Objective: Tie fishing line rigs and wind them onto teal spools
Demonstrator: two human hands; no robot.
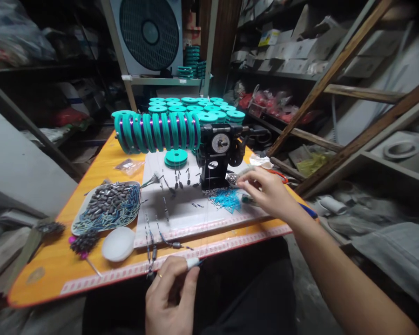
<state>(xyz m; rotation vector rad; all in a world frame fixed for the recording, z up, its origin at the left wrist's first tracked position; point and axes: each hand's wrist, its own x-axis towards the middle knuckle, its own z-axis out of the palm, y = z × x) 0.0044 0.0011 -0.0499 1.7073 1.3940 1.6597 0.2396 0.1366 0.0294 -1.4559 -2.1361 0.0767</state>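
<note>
Close to the table's front edge is my left hand (172, 293), with thumb and forefinger pressed together. White material (192, 262) covers the forefinger tip, and a small dark blue tip shows beyond it; what the pinch holds is unclear. My right hand (263, 186) reaches to the right of the black winding machine (214, 158), its fingers drawn together by a shiny metal piece (231, 178); anything between them is hidden. Just left of that hand lie bright blue thin pieces (226, 200) and small metal bits. Strung dark sinkers (154, 251) hang over the table edge.
Green spools (157, 132) fill the machine's shaft; more green discs (195, 108) stand behind. At left, a tray (77, 228) holds grey sinkers and blue-green tubes, near a white bowl (118, 244). A wooden ladder (330, 74) leans at right. A fan (150, 32) stands at the back.
</note>
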